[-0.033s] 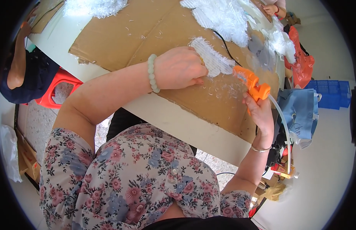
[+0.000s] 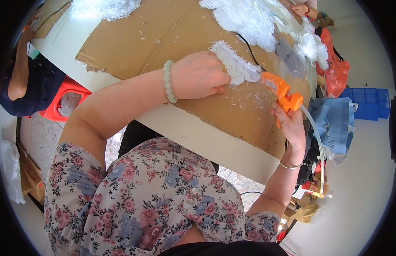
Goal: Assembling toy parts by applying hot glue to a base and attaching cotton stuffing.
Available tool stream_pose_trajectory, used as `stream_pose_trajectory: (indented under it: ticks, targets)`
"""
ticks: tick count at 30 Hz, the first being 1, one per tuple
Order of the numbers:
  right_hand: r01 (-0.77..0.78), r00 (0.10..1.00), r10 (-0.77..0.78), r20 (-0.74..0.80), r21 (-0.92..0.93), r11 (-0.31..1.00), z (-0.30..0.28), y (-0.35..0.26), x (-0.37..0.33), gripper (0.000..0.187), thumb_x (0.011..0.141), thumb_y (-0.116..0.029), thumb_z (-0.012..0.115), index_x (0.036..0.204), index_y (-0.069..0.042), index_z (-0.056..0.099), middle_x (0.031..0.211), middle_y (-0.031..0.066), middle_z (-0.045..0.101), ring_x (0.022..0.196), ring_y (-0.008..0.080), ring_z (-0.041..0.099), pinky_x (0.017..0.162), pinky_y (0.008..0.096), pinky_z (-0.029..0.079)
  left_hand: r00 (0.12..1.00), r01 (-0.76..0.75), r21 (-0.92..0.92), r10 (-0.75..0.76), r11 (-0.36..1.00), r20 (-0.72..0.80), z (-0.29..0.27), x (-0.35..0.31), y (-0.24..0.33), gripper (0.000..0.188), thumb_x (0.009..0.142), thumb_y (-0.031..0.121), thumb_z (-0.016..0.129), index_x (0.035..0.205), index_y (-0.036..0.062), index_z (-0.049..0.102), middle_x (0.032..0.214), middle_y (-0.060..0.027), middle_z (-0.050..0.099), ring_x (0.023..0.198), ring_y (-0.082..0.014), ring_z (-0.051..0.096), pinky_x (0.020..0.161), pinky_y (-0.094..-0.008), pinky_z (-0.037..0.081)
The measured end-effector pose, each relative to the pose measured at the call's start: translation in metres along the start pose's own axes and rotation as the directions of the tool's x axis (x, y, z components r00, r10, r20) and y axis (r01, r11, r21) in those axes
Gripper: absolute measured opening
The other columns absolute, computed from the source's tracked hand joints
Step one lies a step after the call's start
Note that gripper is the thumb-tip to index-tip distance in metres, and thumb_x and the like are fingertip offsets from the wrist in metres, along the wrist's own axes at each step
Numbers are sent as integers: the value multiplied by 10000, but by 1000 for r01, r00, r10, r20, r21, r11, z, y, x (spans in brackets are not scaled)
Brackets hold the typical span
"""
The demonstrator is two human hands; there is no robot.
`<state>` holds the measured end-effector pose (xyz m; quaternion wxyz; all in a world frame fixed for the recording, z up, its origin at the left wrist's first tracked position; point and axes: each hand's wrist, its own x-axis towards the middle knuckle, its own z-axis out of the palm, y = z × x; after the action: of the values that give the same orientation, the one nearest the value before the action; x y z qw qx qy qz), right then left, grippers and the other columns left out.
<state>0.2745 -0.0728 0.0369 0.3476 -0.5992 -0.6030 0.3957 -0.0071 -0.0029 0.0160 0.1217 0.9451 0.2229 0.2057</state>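
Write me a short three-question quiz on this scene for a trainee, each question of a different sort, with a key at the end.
1. Multiple choice: which hand grips the orange glue gun?
A. left
B. right
C. both

2. True or false: a pale bead bracelet circles the wrist of the left hand.

3. Fill in the missing word: the white fringed piece by the left hand lies on brown ____.

Key:
1. B, the right hand.
2. True.
3. cardboard.
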Motion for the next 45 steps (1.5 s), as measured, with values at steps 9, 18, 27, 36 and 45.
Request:
stream_pose_trajectory:
  ticks: [9,18,27,36,45]
  targets:
    - [-49,998,57,34,-194,980,1,10,10,133,874,-147,567,924,-31,528,718,-13,540,655,63,486,573,207,376,1000,18,18,-19,1000,11,0,0,1,212,738,182,667,887,50,593,893,-64,644,860,-242,601,863,-391,441]
    - [-12,1000,11,-7,-78,997,-15,13,-3,142,865,-120,573,952,-23,517,752,-14,531,668,65,485,585,207,377,999,22,56,-24,998,25,-1,0,2,207,751,192,658,897,61,591,915,-49,648,867,-223,605,874,-385,435]
    - [-12,1000,12,0,-239,971,-11,5,-4,134,864,-103,564,960,-25,511,760,-10,537,685,66,493,583,211,391,1000,23,60,-24,998,17,-1,1,3,199,757,198,654,898,67,601,919,-43,651,869,-214,606,881,-384,432]
    - [-92,993,93,-70,11,996,-27,-15,-24,187,882,-160,564,1015,-32,534,805,5,566,762,83,507,695,231,403,998,-15,85,19,996,-52,0,1,4,165,735,205,667,805,68,608,759,-54,614,748,-233,588,803,-365,438]
    - [-80,996,82,30,-39,996,-11,13,1,196,883,-173,576,988,-26,498,797,-4,532,752,88,500,696,231,400,986,-67,106,82,992,-148,3,3,4,150,720,209,669,747,74,608,618,-45,583,656,-226,565,727,-333,442]
